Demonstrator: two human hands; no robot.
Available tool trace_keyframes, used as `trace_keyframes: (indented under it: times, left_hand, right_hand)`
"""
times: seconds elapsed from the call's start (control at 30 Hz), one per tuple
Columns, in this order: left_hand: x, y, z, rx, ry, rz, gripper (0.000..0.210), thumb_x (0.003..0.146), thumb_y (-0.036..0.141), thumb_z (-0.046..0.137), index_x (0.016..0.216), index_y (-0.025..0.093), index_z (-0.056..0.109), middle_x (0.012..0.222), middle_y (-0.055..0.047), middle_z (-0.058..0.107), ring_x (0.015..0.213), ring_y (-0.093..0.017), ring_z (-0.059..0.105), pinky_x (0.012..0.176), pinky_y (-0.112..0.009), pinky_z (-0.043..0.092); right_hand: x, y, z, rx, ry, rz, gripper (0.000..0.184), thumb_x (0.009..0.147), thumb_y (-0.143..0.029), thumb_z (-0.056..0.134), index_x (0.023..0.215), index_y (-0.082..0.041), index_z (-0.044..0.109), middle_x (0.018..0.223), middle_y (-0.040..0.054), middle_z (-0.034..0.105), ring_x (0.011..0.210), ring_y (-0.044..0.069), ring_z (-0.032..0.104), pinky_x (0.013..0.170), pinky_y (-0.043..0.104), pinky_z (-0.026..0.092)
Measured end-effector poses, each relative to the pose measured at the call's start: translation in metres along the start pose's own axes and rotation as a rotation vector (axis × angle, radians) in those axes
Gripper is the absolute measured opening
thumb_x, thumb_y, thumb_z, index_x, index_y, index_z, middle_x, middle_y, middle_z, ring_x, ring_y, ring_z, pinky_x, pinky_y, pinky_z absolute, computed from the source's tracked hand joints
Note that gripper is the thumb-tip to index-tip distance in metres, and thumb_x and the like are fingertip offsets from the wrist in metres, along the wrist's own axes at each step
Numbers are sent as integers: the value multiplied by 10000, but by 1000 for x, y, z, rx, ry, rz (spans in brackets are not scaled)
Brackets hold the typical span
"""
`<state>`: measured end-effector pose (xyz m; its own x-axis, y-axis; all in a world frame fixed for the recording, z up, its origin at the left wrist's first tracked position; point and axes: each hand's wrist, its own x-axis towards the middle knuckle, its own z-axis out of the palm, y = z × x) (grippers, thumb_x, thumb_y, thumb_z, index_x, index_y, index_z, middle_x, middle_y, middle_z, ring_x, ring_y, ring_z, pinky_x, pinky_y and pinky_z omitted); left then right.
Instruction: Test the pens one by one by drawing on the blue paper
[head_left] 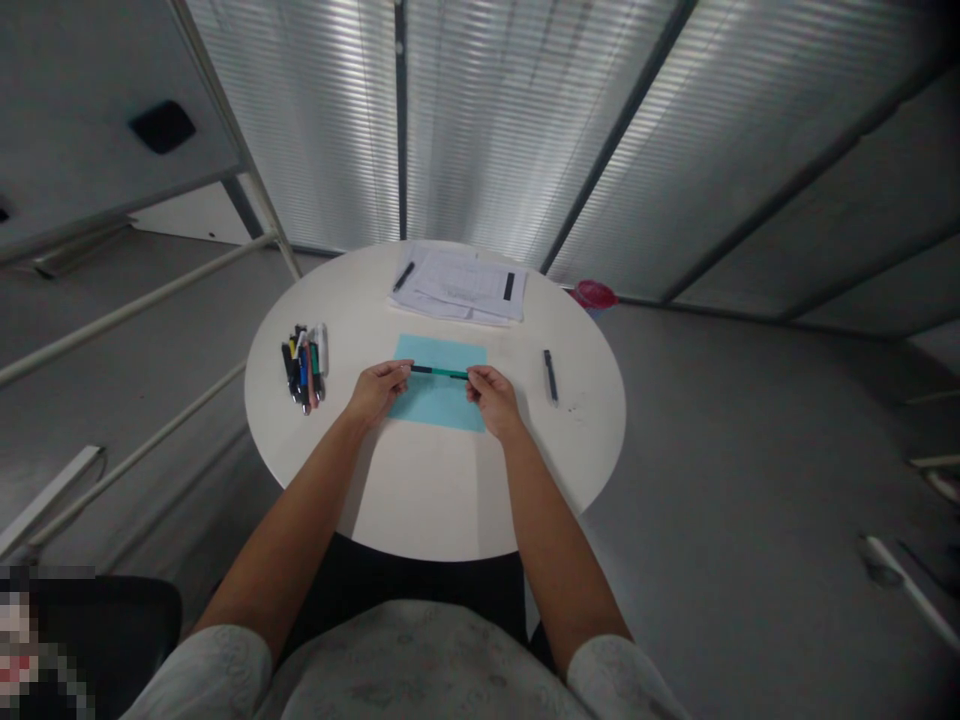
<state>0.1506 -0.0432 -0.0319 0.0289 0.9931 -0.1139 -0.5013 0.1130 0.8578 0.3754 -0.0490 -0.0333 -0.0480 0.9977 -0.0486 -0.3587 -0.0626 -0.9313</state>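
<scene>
Between my two hands a green and black pen (442, 373) is held level, a little above a light blue sheet of paper (439, 408). My left hand (379, 390) pinches its black end. The green end is gripped by the fingertips of my right hand (493, 399). A bunch of pens and markers (304, 368) lies on the table to the left of my left hand. To the right of my right hand lies a single dark pen (551, 377).
The round white table (420, 490) bears a stack of printed papers (457, 287) at its far side, with a black pen (403, 276) on top. Beyond it stands a wall with blinds (480, 130). A whiteboard frame (142, 305) is at left, a black chair (112, 630) at lower left.
</scene>
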Motion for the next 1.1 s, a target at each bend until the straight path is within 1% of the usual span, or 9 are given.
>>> trace_keyframes:
  times: [0.13,0.3,0.4,0.47,0.57,0.7,0.9,1.03,1.1]
  left_hand:
    - [1,-2,-1,20,23,16,317,615,268,837,866,98,747,598,7,546,543,-66,452,546,-230,362]
    - [0,-2,0,33,27,37,282,601,279,844,797,113,728,588,13,540,542,-68,459,554,-230,366]
    - [-1,-1,1,40,34,45,280,592,287,849,766,118,708,594,10,544,540,-71,457,549,-233,363]
    - [-2,-1,3,46,39,57,266,611,308,841,686,125,664,589,8,535,534,-72,455,543,-237,359]
    - [-2,0,4,46,25,78,315,663,342,811,601,142,576,573,12,511,523,-74,447,542,-243,361]
    - [-3,0,4,34,-1,83,308,683,342,799,619,151,565,575,17,503,526,-78,451,541,-240,363]
    - [-3,2,7,21,23,73,319,686,334,795,607,148,548,584,11,505,524,-72,439,525,-233,356]
    - [-1,0,5,9,46,70,262,662,307,806,668,139,605,604,5,523,525,-72,447,517,-231,358]
    - [0,0,4,1,44,60,247,655,296,809,687,135,625,609,3,529,525,-71,452,518,-229,362]
  right_hand:
    - [1,3,-1,-46,-3,-5,281,687,-387,761,875,-207,654,631,-45,603,543,80,518,546,231,401]
    - [0,2,0,-83,-2,-21,334,677,-390,761,938,-219,640,673,-43,614,589,87,543,592,241,431]
    - [0,1,1,-87,-2,-22,340,673,-386,758,943,-220,637,689,-41,617,597,87,546,602,246,439]
    - [0,2,0,-100,-13,-33,336,678,-382,751,949,-219,637,693,-39,621,597,88,546,595,243,433]
    - [1,4,0,-140,-35,-65,316,696,-376,734,949,-213,638,681,-39,616,592,89,541,583,240,422]
    - [1,5,1,-175,-33,-75,314,697,-375,730,951,-214,639,671,-45,598,582,89,531,575,242,420]
    - [2,8,-2,-176,-33,-88,271,697,-329,724,936,-225,653,662,-49,597,583,92,547,589,244,432]
    - [2,9,-6,-226,-40,-74,191,699,-276,700,875,-209,674,633,-37,619,593,101,570,627,254,450]
    - [1,8,-5,-229,-37,-65,200,704,-285,695,888,-209,677,633,-36,621,592,103,575,626,255,454]
